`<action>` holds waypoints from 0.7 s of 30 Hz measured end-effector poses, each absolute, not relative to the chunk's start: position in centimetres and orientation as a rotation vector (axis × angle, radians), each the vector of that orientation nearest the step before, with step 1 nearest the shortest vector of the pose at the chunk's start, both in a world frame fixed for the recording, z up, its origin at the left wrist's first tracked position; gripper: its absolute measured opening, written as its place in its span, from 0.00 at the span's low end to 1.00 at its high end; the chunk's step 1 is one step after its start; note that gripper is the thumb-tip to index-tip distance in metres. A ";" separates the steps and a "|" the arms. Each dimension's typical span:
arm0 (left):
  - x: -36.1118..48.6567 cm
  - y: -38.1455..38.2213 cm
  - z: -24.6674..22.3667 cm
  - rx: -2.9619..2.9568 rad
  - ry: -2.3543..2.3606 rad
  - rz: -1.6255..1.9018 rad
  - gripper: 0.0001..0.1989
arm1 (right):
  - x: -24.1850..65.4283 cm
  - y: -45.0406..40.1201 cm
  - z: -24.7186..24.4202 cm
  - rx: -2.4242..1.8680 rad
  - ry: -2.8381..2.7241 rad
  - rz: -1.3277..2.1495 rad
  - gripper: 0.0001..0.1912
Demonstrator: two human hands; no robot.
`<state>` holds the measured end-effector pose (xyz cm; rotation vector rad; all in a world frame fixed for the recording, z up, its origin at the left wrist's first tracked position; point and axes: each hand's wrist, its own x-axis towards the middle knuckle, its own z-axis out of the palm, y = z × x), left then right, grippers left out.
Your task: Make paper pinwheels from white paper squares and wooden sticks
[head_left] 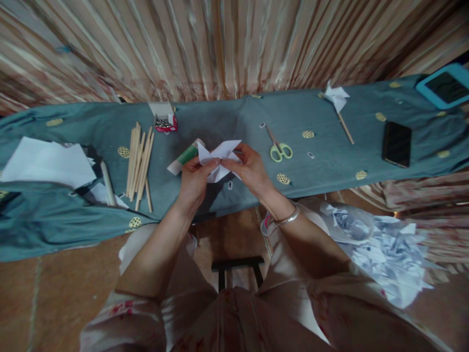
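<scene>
A white paper pinwheel (229,148) is held above the cloth-covered table, its folded blades pointing outward. My left hand (196,180) grips its left side, thumb pressed near the centre. From the right, my right hand (250,167) pinches the same paper, with its thumb also close to the middle. Fingers behind the paper are partly hidden. Just left of the pinwheel lies a green and white tube (186,155), partly covered by my left hand. Scissors with light green handles (280,150) rest to the right of my right hand.
Several wooden sticks (139,164), a red box of small metal pieces (165,121) and white paper sheets (47,161) lie left. A pinwheel on a stick (337,100), a black phone (397,144) and a blue-framed tablet (447,85) lie right. Paper scraps (388,254) fill a bag below.
</scene>
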<state>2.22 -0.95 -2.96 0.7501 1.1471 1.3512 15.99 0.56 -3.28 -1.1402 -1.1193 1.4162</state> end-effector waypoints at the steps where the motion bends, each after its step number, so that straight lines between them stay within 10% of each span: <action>1: 2.2 -1.0 -2.9 0.745 1.140 1.348 0.07 | 16.0 0.6 -3.3 -1.137 -1.105 1.421 0.26; 21: 2.2 -0.7 -2.8 0.684 1.104 1.338 0.11 | 15.8 1.1 -3.5 -1.087 -0.924 1.530 0.24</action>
